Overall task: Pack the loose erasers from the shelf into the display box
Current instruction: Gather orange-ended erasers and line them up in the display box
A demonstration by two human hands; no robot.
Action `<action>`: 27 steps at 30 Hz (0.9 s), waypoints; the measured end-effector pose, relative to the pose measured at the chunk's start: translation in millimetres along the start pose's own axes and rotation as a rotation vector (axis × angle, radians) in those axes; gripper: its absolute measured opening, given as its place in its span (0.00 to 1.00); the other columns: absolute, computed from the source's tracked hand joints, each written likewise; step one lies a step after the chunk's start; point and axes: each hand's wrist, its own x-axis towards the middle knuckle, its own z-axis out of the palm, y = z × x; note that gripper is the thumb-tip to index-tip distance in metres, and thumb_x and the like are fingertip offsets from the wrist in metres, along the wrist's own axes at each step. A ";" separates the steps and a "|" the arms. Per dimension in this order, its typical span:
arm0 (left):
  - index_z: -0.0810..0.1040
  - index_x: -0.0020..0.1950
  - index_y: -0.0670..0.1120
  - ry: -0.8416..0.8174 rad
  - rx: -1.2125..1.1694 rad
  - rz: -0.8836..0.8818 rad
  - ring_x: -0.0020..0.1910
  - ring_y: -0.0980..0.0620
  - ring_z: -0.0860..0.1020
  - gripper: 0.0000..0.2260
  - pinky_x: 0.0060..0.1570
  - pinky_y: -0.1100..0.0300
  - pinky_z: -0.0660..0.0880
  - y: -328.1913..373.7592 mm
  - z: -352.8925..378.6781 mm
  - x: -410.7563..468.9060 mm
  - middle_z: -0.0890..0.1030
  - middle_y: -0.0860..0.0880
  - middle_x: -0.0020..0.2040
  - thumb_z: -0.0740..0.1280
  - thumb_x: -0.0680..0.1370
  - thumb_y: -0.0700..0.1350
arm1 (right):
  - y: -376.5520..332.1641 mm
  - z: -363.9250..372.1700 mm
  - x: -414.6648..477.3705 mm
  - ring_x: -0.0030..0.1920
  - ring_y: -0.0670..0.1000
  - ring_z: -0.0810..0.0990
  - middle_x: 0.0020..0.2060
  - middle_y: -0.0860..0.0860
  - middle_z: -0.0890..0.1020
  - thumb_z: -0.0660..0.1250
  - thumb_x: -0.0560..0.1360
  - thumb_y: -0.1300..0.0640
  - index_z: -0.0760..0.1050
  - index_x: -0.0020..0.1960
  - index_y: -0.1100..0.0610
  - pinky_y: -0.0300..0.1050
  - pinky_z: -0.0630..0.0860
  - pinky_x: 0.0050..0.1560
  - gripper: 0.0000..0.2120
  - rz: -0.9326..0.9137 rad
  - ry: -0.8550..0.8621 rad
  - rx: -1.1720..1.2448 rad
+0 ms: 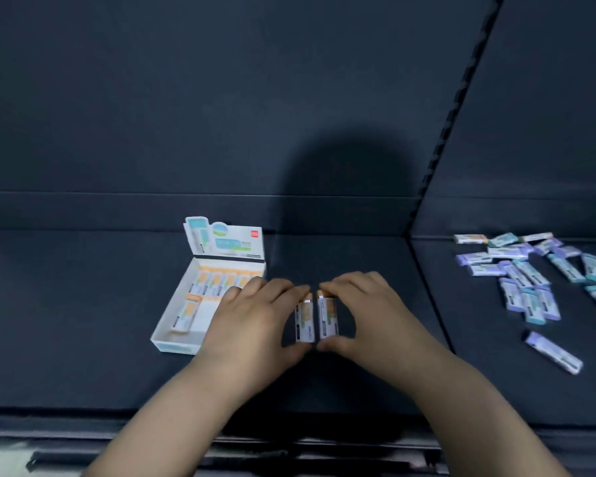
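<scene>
Two hands, one orange eraser each, middle of the shelf (83,321).

Left hand (255,315) pinches the left eraser (305,321) and right hand (369,311) the right eraser (327,318), fingertips on the far ends, thumbs on the near ends. The pair lies side by side, likely being squared up to go in together. Forearms reach in over the front edge. The part-filled display box (174,346) sits just left. Loose blue erasers (530,280) are scattered far right.

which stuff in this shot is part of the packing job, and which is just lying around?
In the job: display box, orange erasers inside it, left orange eraser pinched by left hand, right orange eraser by right hand.

Lying about, probably: blue and purple eraser pile to the right, lone purple eraser in front of it.
</scene>
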 end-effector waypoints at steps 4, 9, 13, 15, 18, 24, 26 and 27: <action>0.77 0.58 0.54 -0.014 0.010 -0.003 0.46 0.53 0.76 0.28 0.42 0.59 0.72 -21.1 -5.0 -8.4 0.79 0.58 0.50 0.65 0.61 0.64 | -18.1 4.7 6.7 0.63 0.42 0.60 0.63 0.41 0.67 0.71 0.67 0.42 0.62 0.70 0.47 0.39 0.60 0.67 0.36 0.009 -0.007 -0.008; 0.77 0.58 0.54 -0.006 0.001 -0.018 0.46 0.53 0.77 0.29 0.42 0.58 0.73 -26.6 -2.4 -13.0 0.79 0.58 0.50 0.68 0.60 0.64 | -20.6 3.7 9.1 0.62 0.42 0.60 0.62 0.41 0.67 0.71 0.67 0.42 0.62 0.70 0.47 0.39 0.60 0.67 0.35 0.001 -0.025 -0.026; 0.78 0.58 0.53 0.013 -0.028 -0.071 0.48 0.53 0.73 0.29 0.42 0.57 0.72 -24.8 -8.2 -12.8 0.80 0.57 0.50 0.67 0.59 0.62 | -18.6 -2.2 13.6 0.63 0.42 0.60 0.63 0.41 0.67 0.71 0.67 0.42 0.62 0.70 0.47 0.38 0.60 0.67 0.36 -0.031 -0.051 -0.043; 0.78 0.57 0.53 0.012 -0.024 -0.087 0.48 0.54 0.72 0.28 0.42 0.57 0.72 -25.2 -11.9 -12.3 0.80 0.57 0.50 0.66 0.60 0.62 | -19.6 -6.3 17.8 0.63 0.42 0.59 0.63 0.41 0.67 0.71 0.67 0.42 0.62 0.70 0.47 0.37 0.60 0.66 0.36 -0.045 -0.054 -0.043; 0.78 0.58 0.54 -0.011 -0.031 -0.103 0.48 0.52 0.76 0.27 0.42 0.57 0.72 -30.3 -15.7 -11.0 0.80 0.57 0.50 0.61 0.63 0.63 | -22.8 -8.5 25.4 0.63 0.42 0.59 0.63 0.40 0.67 0.71 0.67 0.42 0.61 0.70 0.47 0.37 0.59 0.66 0.36 -0.065 -0.043 -0.044; 0.78 0.58 0.54 -0.013 -0.047 -0.087 0.48 0.54 0.77 0.27 0.42 0.60 0.70 -55.6 -20.7 -16.0 0.80 0.58 0.51 0.58 0.63 0.64 | -42.1 4.0 38.5 0.63 0.42 0.60 0.63 0.41 0.67 0.71 0.67 0.43 0.62 0.70 0.48 0.35 0.58 0.66 0.36 -0.050 -0.040 -0.039; 0.78 0.58 0.54 -0.023 -0.027 -0.065 0.48 0.55 0.75 0.28 0.41 0.60 0.70 -72.4 -22.2 -18.0 0.79 0.59 0.51 0.58 0.63 0.64 | -53.1 11.5 46.6 0.63 0.43 0.60 0.64 0.42 0.68 0.71 0.67 0.43 0.62 0.70 0.48 0.36 0.59 0.66 0.35 -0.041 -0.022 -0.047; 0.78 0.58 0.54 -0.030 -0.014 -0.050 0.48 0.55 0.76 0.28 0.40 0.60 0.71 -81.9 -23.5 -18.5 0.79 0.58 0.51 0.58 0.63 0.65 | -59.6 15.0 51.1 0.63 0.44 0.61 0.63 0.43 0.68 0.72 0.67 0.43 0.63 0.70 0.49 0.36 0.59 0.65 0.35 -0.032 -0.011 -0.051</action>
